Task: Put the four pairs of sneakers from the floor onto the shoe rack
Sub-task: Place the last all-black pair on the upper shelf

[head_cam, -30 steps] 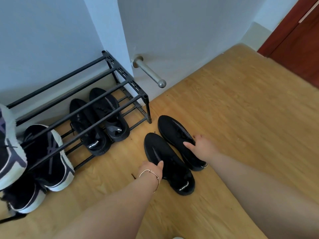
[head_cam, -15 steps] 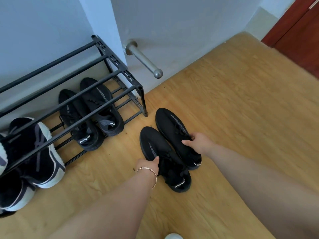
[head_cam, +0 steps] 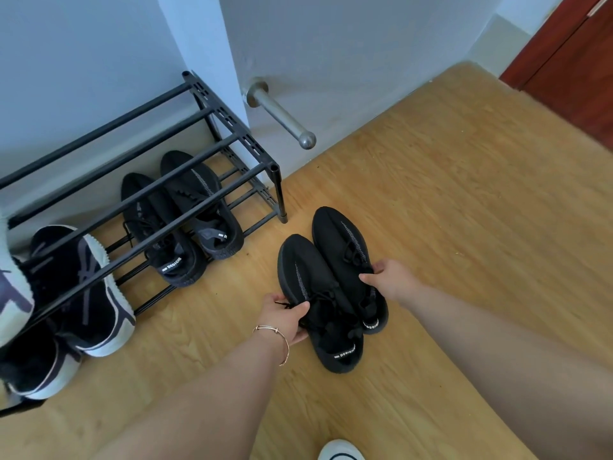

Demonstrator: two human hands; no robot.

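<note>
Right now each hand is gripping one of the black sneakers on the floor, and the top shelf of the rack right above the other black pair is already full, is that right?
Not quite. The head view shows the top shelf bare above the other black pair. The rest holds: the left hand and the right hand each have a grip on one of the black sneakers.

top rack bars (head_cam: 139,180) bare, door stopper (head_cam: 282,116) protruding

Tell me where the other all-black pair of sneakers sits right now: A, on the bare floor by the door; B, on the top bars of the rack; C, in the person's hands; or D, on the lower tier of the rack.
D: the other all-black pair rests on the lower bars of the shoe rack, beneath the top bars.
</note>
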